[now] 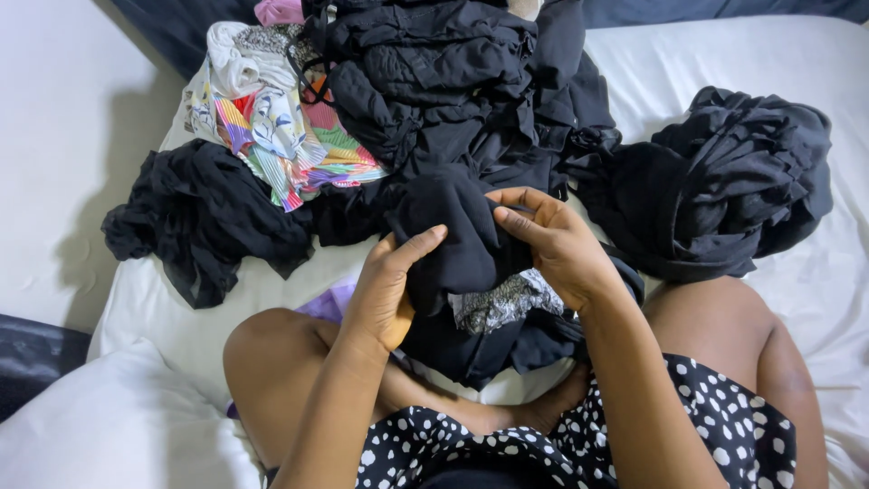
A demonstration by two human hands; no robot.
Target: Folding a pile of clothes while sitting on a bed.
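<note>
Bed (715, 54) w/ white sheet fills most of the view; sheet creased, esp. on the far right side. White pillow (100, 426) sits at the bed's near-left corner. Left of the bed, a plain pale wall (54, 136), w/ a soft shadow falling on it next to the bed's edge. Dark blue strip (724, 9) runs along the bed's far end. Dark patch (27, 358) just above the pillow, can't tell what. Light even, fairly bright.

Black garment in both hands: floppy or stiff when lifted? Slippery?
Likely floppy: the black garment drapes and folds over the left hand and right hand. Probably light, since its fabric looks thin. Slipperiness is hard to tell; the matte surface suggests little.
</note>
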